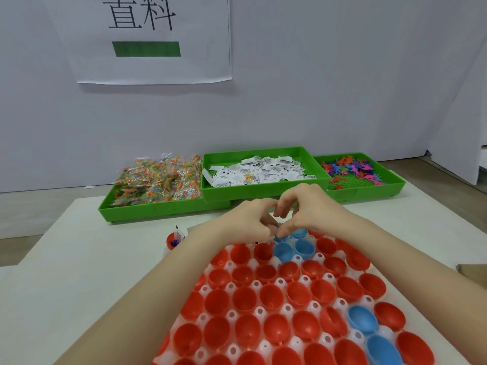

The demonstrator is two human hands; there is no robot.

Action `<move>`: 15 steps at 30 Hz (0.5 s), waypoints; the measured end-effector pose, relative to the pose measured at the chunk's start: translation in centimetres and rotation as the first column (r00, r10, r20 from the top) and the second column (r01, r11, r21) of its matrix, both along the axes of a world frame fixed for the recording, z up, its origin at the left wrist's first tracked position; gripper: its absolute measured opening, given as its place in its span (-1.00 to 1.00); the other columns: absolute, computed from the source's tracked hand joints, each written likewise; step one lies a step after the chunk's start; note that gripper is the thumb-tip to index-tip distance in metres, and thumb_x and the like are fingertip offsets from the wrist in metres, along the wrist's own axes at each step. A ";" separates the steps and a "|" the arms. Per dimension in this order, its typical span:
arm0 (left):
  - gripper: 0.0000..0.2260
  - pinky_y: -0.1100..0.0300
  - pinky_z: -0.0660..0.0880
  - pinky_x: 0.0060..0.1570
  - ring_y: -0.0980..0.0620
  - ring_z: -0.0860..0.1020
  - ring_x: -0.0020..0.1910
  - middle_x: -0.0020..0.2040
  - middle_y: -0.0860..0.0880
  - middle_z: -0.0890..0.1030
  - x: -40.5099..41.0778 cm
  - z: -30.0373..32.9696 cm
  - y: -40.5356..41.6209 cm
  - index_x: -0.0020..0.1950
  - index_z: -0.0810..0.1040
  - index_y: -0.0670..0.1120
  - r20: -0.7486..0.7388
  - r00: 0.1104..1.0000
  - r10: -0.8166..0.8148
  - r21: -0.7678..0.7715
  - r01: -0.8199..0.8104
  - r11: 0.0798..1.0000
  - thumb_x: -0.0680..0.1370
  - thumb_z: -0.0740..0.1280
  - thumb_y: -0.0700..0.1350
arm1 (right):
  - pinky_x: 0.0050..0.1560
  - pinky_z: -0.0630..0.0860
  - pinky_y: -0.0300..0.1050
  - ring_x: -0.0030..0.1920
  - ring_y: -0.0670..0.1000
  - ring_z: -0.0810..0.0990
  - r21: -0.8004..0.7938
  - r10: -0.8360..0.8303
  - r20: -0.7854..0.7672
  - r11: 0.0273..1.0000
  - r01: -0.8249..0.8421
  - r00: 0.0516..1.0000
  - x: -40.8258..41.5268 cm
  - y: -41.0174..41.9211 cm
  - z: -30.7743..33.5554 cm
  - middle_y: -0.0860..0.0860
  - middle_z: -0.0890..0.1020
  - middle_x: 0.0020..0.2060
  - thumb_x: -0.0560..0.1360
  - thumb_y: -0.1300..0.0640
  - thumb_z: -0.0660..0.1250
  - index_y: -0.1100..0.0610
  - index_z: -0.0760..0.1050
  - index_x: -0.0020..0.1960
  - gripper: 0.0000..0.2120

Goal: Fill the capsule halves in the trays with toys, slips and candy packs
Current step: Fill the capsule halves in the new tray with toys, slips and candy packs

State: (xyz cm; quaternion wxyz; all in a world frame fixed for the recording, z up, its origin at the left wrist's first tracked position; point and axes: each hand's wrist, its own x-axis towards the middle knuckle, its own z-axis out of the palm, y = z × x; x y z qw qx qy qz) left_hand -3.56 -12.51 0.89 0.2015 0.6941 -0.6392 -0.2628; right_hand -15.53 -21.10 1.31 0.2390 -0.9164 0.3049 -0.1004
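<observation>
Blue plastic capsule halves (304,249), far tray rows: light, rigid, slippery; left hand (250,222) and right hand (305,209) grip curled together on something small, unidentifiable; best steadied by the rim.

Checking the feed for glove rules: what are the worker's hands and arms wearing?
Nothing is worn that shows. The left hand and right hand are bare, without gloves, rings or watch. Both forearms are bare too, with no sleeves reaching into the picture.

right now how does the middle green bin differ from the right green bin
The middle green bin holds white printed slips; the right green bin holds small coloured toys. The middle one sits raised, overlapping its neighbours; the right one sits lower. Both are shallow green trays.
</observation>
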 end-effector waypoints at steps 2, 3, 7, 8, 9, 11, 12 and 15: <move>-0.57 0.28 0.45 -0.04 0.07 0.54 0.04 0.19 -0.05 0.56 0.3 0.4 0.0 0.36 0.37 -0.04 0.032 0.999 -0.026 -0.005 0.026 1.000 0.50 0.24 -0.29 | -0.39 0.30 -0.36 -0.36 -0.26 0.46 0.004 0.000 0.007 1.000 0.000 1.000 -0.3 -0.1 0.1 -0.07 0.62 -0.22 0.17 0.09 0.59 -0.03 0.54 -0.27 -0.75; -0.56 0.25 0.46 0.00 0.06 0.53 0.04 0.22 -0.05 0.53 0.4 0.5 0.0 0.36 0.37 -0.04 0.054 0.998 -0.031 -0.008 0.031 0.999 0.50 0.24 -0.30 | -0.38 0.31 -0.36 -0.35 -0.26 0.46 -0.004 -0.004 0.012 1.000 0.004 1.000 -0.4 -0.1 0.2 -0.07 0.62 -0.21 0.18 0.09 0.58 -0.02 0.55 -0.25 -0.76; -0.61 0.12 0.48 0.11 0.04 0.55 0.06 0.24 -0.06 0.51 0.8 0.6 0.2 0.32 0.42 -0.09 0.079 0.997 -0.016 -0.019 0.018 1.000 0.50 0.26 -0.31 | -0.23 0.44 -0.23 -0.32 -0.25 0.46 -0.039 -0.029 0.082 0.999 0.032 0.996 -1.0 0.8 1.1 -0.17 0.61 -0.24 0.27 0.03 0.52 -0.11 0.53 -0.28 -0.83; -0.63 0.13 0.48 0.11 0.04 0.55 0.07 0.22 -0.07 0.53 0.9 0.5 0.2 0.29 0.46 -0.10 0.088 0.996 -0.012 -0.029 0.014 0.999 0.50 0.25 -0.31 | -0.24 0.42 -0.21 -0.33 -0.25 0.44 -0.070 -0.033 0.103 0.997 0.040 0.994 -1.1 1.2 1.2 -0.21 0.58 -0.29 0.30 0.00 0.49 -0.15 0.53 -0.31 -0.86; -0.66 0.15 0.47 0.11 0.04 0.55 0.07 0.20 -0.07 0.55 1.0 0.5 0.3 0.27 0.48 -0.10 0.097 0.995 -0.006 -0.039 0.010 0.999 0.51 0.24 -0.31 | -0.29 0.36 -0.23 -0.35 -0.24 0.42 -0.113 -0.025 0.099 0.993 0.037 0.995 -1.2 1.7 1.3 -0.23 0.54 -0.34 0.33 -0.04 0.46 -0.16 0.55 -0.31 -0.90; -0.68 0.16 0.47 0.10 0.03 0.55 0.07 0.17 -0.07 0.58 1.3 0.4 0.4 0.24 0.51 -0.11 0.102 0.995 0.010 -0.046 -0.005 0.999 0.51 0.24 -0.30 | -0.37 0.23 -0.27 -0.35 -0.18 0.39 -0.220 0.031 0.013 0.975 -0.027 0.999 -1.3 2.8 1.2 -0.20 0.46 -0.38 0.36 -0.13 0.40 -0.14 0.62 -0.21 -0.91; -0.69 0.16 0.48 0.10 0.03 0.55 0.07 0.15 -0.07 0.59 1.4 0.5 0.3 0.24 0.51 -0.12 0.106 0.994 0.017 -0.039 -0.013 0.999 0.51 0.26 -0.29 | -0.39 0.19 -0.28 -0.31 -0.14 0.39 -0.277 0.060 -0.053 0.958 -0.072 0.997 -1.2 3.3 1.0 -0.18 0.42 -0.39 0.37 -0.16 0.38 -0.14 0.63 -0.15 -0.86; -0.69 0.15 0.48 0.07 0.04 0.56 0.06 0.09 -0.02 0.60 1.5 0.5 0.4 0.23 0.52 -0.08 0.189 0.982 0.021 -0.004 -0.021 1.000 0.49 0.36 -0.15 | -0.41 0.10 -0.23 -0.17 -0.02 0.43 -0.388 0.068 -0.183 0.912 -0.136 0.981 -0.7 4.3 0.4 -0.14 0.33 -0.38 0.40 -0.20 0.32 -0.12 0.60 -0.02 -0.77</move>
